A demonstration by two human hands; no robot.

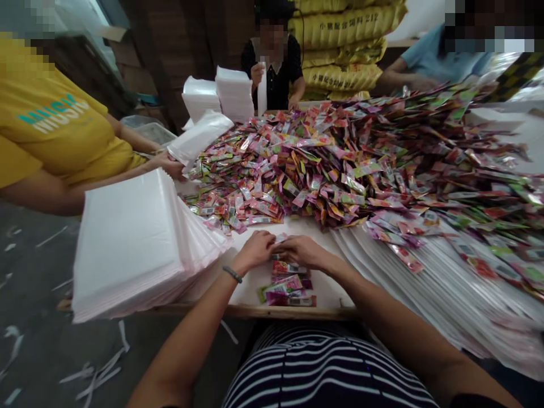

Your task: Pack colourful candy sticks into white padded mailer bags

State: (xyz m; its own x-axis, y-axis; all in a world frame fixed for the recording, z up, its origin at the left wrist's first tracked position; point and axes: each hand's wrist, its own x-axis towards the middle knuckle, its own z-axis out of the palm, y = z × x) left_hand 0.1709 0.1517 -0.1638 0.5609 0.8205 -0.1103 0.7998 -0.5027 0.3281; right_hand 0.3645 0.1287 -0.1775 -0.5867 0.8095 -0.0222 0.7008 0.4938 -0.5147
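Note:
My left hand (257, 248), with a beaded bracelet at the wrist, and my right hand (301, 251) meet over the white table top near its front edge. Between their closed fingers a bit of a small printed packet (280, 238) shows; the rest of it is covered by the fingers. Just below my hands lies a short row of small packets (291, 267), pink, red and purple with barcodes. A green and pink packet (283, 286) lies slanted on top of the nearer ones. Beyond my hands rises a large heap of similar packets (314, 170).
A tall stack of white sheets or sleeves (123, 232) stands left, overhanging the table edge (255, 311). White sleeves (408, 283) lie fanned at right, packets on them. Co-workers occupy the left, far and right sides. Yellow sacks (340, 28) are piled behind; paper strips (100, 374) litter the floor.

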